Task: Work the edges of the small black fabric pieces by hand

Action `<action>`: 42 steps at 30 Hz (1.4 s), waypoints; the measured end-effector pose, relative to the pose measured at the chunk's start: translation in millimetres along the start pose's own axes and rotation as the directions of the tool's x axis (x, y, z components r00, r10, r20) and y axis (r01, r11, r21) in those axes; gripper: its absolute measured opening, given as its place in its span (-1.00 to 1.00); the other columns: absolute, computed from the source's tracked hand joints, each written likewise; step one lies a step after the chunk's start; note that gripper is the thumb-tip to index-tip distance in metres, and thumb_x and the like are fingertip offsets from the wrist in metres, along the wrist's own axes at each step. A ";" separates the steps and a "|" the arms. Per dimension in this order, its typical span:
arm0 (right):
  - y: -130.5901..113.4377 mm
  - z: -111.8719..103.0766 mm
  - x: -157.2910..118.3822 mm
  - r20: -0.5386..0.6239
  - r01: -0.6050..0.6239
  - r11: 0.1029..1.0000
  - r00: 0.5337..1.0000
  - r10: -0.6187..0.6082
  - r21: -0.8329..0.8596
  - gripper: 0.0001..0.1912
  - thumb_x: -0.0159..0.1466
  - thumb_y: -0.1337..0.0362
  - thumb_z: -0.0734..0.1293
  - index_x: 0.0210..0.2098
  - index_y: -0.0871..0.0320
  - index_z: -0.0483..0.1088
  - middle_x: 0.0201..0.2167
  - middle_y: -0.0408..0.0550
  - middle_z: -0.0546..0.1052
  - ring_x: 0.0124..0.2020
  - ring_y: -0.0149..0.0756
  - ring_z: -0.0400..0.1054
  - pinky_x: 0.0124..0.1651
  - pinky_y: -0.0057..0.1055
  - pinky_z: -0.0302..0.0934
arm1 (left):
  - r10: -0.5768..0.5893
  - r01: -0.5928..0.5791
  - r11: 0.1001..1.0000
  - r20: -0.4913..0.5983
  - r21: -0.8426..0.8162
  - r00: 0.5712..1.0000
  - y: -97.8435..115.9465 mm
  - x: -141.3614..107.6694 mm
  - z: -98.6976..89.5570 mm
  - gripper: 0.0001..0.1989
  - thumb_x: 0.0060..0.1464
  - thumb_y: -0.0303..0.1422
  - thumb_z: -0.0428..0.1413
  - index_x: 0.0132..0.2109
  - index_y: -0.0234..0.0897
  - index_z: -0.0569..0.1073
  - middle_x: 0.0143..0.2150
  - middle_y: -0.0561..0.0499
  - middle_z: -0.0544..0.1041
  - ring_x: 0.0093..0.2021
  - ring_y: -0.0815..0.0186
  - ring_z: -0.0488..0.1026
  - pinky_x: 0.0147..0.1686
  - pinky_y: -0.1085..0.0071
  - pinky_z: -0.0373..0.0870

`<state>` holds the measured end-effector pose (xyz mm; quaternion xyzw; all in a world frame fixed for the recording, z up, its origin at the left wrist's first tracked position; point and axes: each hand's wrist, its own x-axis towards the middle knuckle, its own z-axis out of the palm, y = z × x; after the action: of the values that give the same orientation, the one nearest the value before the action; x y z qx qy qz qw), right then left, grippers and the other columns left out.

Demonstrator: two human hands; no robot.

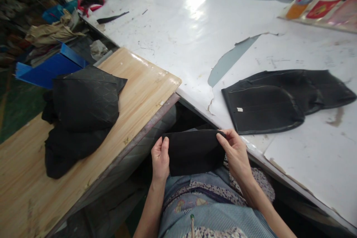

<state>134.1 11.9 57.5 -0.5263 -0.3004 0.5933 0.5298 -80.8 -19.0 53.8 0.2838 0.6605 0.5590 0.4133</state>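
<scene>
Black panel (195, 154), pinched at both upper corners

Largest first. White bench (173, 33) fills most of my view; wood-topped bench (145, 85) angles in from the left. On the white one, to the right, lies a long black piece (267, 108); on the wood, a rumpled black bundle (85, 100). Striped garment (212, 212) at the bottom, worn by the person. The panel is held up in front of the lap, near the white bench's edge, on neither bench.

Handling, my reading: light, soft, thin enough to fold. Upper edge runs nearly straight, so some tension, I judge. Face looks matt; I expect little slip. Hardly fragile: creasing seems likelier than tearing. Held by one end, it would probably droop. Best hold: both upper corners, even pull.

Left grip (160, 160) clamped on the panel's upper left, right grip (237, 152) on its upper right. How far the fingers reach behind, I cannot tell.

Smallest: white label (240, 109) on the long black piece.
</scene>
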 end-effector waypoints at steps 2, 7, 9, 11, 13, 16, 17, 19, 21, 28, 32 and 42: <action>0.6 0.1 -0.5 -0.004 0.003 1.000 1.000 -0.003 -0.003 -0.74 0.20 0.10 0.50 -0.32 0.10 0.42 -0.35 -0.17 0.49 -0.31 -0.33 0.33 -0.23 -0.45 0.21 | 0.003 -0.003 1.000 -0.020 -0.002 1.000 -1.8 0.8 0.2 -0.68 0.15 -0.08 0.19 -0.29 -0.28 0.50 -0.40 0.06 0.53 -0.33 0.31 0.48 -0.24 0.47 0.41; 2.9 -1.5 -0.9 0.024 0.010 1.000 1.000 -0.011 0.008 -0.75 0.22 0.12 0.49 -0.34 0.10 0.38 -0.33 -0.16 0.48 -0.29 -0.32 0.31 -0.21 -0.44 0.18 | 0.004 -0.005 1.000 -0.088 -0.013 0.996 -5.5 3.1 1.4 -0.63 0.05 -0.03 0.25 -0.33 -0.30 0.50 -0.48 0.08 0.47 -0.41 0.32 0.44 -0.33 0.46 0.41; 3.4 -1.5 -0.7 0.014 0.024 0.999 1.000 -0.024 0.030 -0.73 0.21 0.15 0.50 -0.36 0.10 0.34 -0.29 -0.16 0.49 -0.27 -0.32 0.31 -0.19 -0.44 0.18 | 0.005 -0.006 1.000 -0.108 -0.014 0.994 -5.8 3.5 2.1 -0.61 0.02 -0.02 0.26 -0.34 -0.30 0.49 -0.49 0.08 0.46 -0.43 0.33 0.44 -0.35 0.46 0.41; 3.5 -1.1 -0.4 0.005 0.033 0.998 0.999 -0.033 0.049 -0.69 0.19 0.17 0.51 -0.39 0.10 0.30 -0.26 -0.15 0.49 -0.24 -0.32 0.31 -0.17 -0.44 0.17 | 0.008 -0.010 1.000 -0.118 -0.017 0.993 -5.8 3.6 2.3 -0.61 0.01 -0.02 0.26 -0.35 -0.30 0.49 -0.50 0.08 0.45 -0.43 0.33 0.44 -0.36 0.46 0.41; 3.3 -0.6 -0.1 0.009 0.032 0.998 0.999 -0.033 0.057 -0.67 0.19 0.18 0.52 -0.41 0.10 0.27 -0.25 -0.15 0.49 -0.22 -0.31 0.30 -0.16 -0.44 0.16 | 0.010 -0.012 1.000 -0.111 -0.023 0.994 -6.0 3.7 1.9 -0.62 0.02 -0.03 0.26 -0.34 -0.30 0.49 -0.49 0.08 0.45 -0.43 0.33 0.43 -0.35 0.46 0.40; 2.8 -0.5 0.0 0.027 0.030 0.998 0.999 -0.032 0.058 -0.67 0.20 0.18 0.51 -0.42 0.11 0.27 -0.27 -0.15 0.49 -0.23 -0.32 0.29 -0.15 -0.44 0.15 | 0.010 -0.014 0.999 -0.096 -0.034 0.995 -7.5 3.9 0.3 -0.64 0.05 -0.05 0.25 -0.33 -0.30 0.49 -0.47 0.08 0.47 -0.42 0.34 0.43 -0.34 0.46 0.39; 2.7 -0.6 -0.1 0.028 0.033 0.998 0.999 -0.034 0.059 -0.68 0.20 0.18 0.50 -0.42 0.11 0.27 -0.27 -0.15 0.49 -0.23 -0.32 0.29 -0.15 -0.44 0.15 | 0.016 -0.019 0.999 -0.089 -0.038 0.996 -8.2 4.0 -0.3 -0.65 0.07 -0.06 0.24 -0.33 -0.30 0.48 -0.45 0.08 0.48 -0.41 0.34 0.43 -0.34 0.46 0.38; 2.4 -0.8 -0.5 0.029 0.037 0.998 0.999 -0.038 0.058 -0.68 0.21 0.17 0.50 -0.42 0.11 0.27 -0.26 -0.15 0.49 -0.22 -0.32 0.29 -0.14 -0.44 0.15 | 0.025 -0.029 0.998 -0.078 -0.048 0.997 -9.6 4.3 -1.3 -0.66 0.09 -0.08 0.23 -0.33 -0.30 0.46 -0.44 0.08 0.48 -0.42 0.36 0.42 -0.35 0.47 0.36; 2.1 -1.0 -0.9 0.030 0.037 0.998 0.999 -0.039 0.057 -0.68 0.21 0.17 0.49 -0.42 0.11 0.27 -0.25 -0.15 0.49 -0.22 -0.32 0.29 -0.15 -0.44 0.14 | 0.027 -0.031 0.998 -0.070 -0.058 0.997 -10.3 4.4 -1.8 -0.67 0.10 -0.09 0.23 -0.33 -0.30 0.45 -0.44 0.09 0.47 -0.43 0.37 0.40 -0.37 0.48 0.35; 1.1 -0.7 -1.1 0.025 0.035 0.997 0.999 -0.036 0.063 -0.68 0.22 0.18 0.49 -0.42 0.10 0.26 -0.27 -0.17 0.49 -0.25 -0.33 0.27 -0.17 -0.46 0.13 | 0.008 -0.013 0.998 -0.077 -0.064 0.997 -9.5 4.4 -1.4 -0.67 0.08 -0.09 0.24 -0.35 -0.29 0.46 -0.47 0.10 0.46 -0.44 0.36 0.42 -0.36 0.47 0.36; 0.6 -0.4 -0.9 0.020 0.038 0.997 0.999 -0.040 0.072 -0.68 0.22 0.19 0.49 -0.42 0.10 0.26 -0.31 -0.17 0.47 -0.27 -0.33 0.27 -0.20 -0.45 0.13 | -0.008 0.004 0.996 -0.038 -0.094 0.999 -8.6 4.0 -1.2 -0.69 0.12 -0.12 0.23 -0.35 -0.29 0.44 -0.47 0.10 0.44 -0.45 0.39 0.39 -0.40 0.51 0.33; 1.6 -0.8 -1.9 0.038 0.070 0.997 0.997 -0.071 0.014 -0.69 0.24 0.18 0.48 -0.41 0.10 0.26 -0.30 -0.15 0.48 -0.28 -0.32 0.28 -0.21 -0.42 0.13 | 0.158 -0.156 0.971 0.004 0.183 0.987 -8.1 10.4 -4.4 -0.70 0.20 -0.14 0.16 -0.10 -0.29 0.48 -0.23 -0.03 0.53 -0.26 0.30 0.50 -0.24 0.45 0.45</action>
<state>134.1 9.5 56.4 -0.5004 -0.3251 0.5862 0.5480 -89.1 -14.3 43.7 0.3690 0.6867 0.5283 0.3365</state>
